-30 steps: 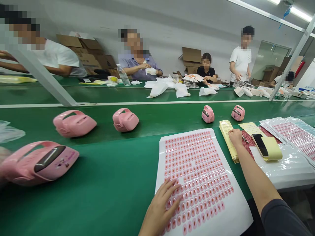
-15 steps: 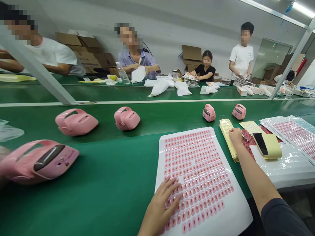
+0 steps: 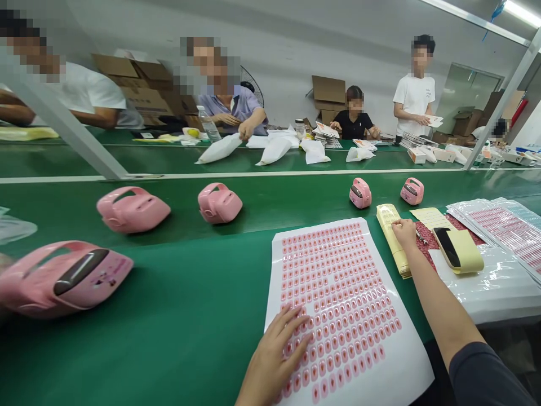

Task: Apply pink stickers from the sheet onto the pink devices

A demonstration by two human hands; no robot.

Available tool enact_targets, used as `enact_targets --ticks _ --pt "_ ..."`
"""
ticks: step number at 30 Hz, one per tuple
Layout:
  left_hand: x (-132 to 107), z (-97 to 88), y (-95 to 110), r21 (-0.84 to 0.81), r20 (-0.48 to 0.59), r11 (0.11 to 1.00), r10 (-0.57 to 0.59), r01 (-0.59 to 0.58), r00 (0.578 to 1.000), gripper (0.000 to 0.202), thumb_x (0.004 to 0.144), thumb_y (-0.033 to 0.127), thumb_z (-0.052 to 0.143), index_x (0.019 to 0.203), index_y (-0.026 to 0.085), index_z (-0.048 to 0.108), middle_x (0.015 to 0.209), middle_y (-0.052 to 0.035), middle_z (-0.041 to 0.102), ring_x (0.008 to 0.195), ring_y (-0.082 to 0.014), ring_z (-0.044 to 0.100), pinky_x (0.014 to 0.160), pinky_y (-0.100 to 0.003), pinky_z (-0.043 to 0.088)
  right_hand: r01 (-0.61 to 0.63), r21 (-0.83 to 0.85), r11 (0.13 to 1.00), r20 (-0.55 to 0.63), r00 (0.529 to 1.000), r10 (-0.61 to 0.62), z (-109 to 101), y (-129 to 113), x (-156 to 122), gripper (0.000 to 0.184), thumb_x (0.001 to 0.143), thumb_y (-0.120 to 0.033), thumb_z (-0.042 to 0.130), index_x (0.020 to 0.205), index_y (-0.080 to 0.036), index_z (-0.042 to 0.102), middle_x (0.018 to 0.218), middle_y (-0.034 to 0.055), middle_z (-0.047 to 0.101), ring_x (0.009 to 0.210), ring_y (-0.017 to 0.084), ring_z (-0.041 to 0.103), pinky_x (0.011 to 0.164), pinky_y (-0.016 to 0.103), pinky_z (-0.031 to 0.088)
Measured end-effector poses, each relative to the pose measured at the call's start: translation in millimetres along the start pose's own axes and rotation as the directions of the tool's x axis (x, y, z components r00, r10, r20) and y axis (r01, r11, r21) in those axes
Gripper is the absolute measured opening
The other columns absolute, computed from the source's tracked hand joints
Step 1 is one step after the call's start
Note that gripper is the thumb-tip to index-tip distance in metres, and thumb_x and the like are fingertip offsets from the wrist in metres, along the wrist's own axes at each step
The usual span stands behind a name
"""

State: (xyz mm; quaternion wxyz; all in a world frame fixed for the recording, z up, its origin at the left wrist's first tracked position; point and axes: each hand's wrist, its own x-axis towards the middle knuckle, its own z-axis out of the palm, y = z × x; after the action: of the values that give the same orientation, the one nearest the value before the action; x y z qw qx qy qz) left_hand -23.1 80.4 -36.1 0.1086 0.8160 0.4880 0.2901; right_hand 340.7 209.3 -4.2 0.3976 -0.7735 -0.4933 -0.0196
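My left hand [image 3: 276,349] lies with fingers spread on the lower left of a white sheet of pink stickers [image 3: 338,282]. Many rows of small oval stickers cover the sheet, with a few gaps. My right hand [image 3: 404,232] rests closed on the edge of a stack of long yellow paper strips [image 3: 392,237]; what its fingers hold, if anything, is hidden. Beside that hand lie small metal tweezers or clippers [image 3: 421,237] on a dark red patterned piece. Farther right sits a yellow-wrapped object with a dark glossy panel [image 3: 459,251].
Pink handled devices [image 3: 95,279] stand at left, the nearest touched by a blurred hand at the frame edge. More pink devices [image 3: 220,203] sit on the green belt. Bagged sticker sheets [image 3: 502,231] lie right. Across the belt, co-workers handle white pouches [image 3: 274,151] and papers. A metal post [image 3: 67,107] slants at left.
My hands stay almost still. Across the belt, the co-worker in purple has laid a white pouch on the table. The standing co-worker now lifts a white piece.
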Motion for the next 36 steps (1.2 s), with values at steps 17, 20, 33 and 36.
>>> enact_targets --ticks 17,20,33,36 --pt "-2 -4.5 13 -0.213 0.015 0.960 -0.185 0.184 0.983 0.034 0.077 0.045 0.048 0.099 0.026 0.065 0.119 -0.0053 0.059 0.114 -0.0238 0.052 0.092 -0.038 0.045 0.104 0.237 0.966 0.079 0.989 -0.126 -16 -35 -16 0.015 0.073 -0.023 0.054 0.076 -0.017 0.067 0.089 0.0082 0.060 0.095 0.023 0.049 0.089 0.038 0.032" --pt "-2 -16.1 15 -0.315 -0.006 0.905 -0.303 0.286 0.953 0.035 0.077 0.048 0.047 0.100 0.026 0.063 0.118 -0.0052 0.058 0.111 -0.0216 0.054 0.093 -0.037 0.045 0.167 0.360 0.918 0.212 0.943 -0.255 -4 -66 -48 0.015 0.075 -0.028 0.055 0.078 -0.020 0.067 0.088 0.0056 0.061 0.091 0.020 0.052 0.080 0.032 0.039" --pt "137 -98.7 -120 -0.548 -0.283 0.703 -0.665 0.453 0.691 0.040 0.060 0.033 0.066 0.095 0.016 0.057 0.108 -0.0107 0.062 0.106 -0.0254 0.055 0.093 -0.038 0.041 -0.048 0.690 0.723 0.455 0.805 -0.380 51 -101 -138 0.015 0.075 -0.036 0.057 0.076 -0.025 0.067 0.082 0.0057 0.058 0.079 0.020 0.055 0.069 0.035 0.045" --pt "185 -99.9 -160 -0.546 -0.364 0.690 -0.707 0.476 0.607 0.051 0.062 0.024 0.066 0.109 0.013 0.048 0.124 -0.0160 0.051 0.120 -0.0266 0.044 0.100 -0.040 0.034 -0.072 0.679 0.730 0.499 0.776 -0.387 51 -101 -139 0.011 0.074 -0.034 0.059 0.076 -0.027 0.067 0.082 0.0060 0.058 0.081 0.022 0.055 0.071 0.037 0.046"
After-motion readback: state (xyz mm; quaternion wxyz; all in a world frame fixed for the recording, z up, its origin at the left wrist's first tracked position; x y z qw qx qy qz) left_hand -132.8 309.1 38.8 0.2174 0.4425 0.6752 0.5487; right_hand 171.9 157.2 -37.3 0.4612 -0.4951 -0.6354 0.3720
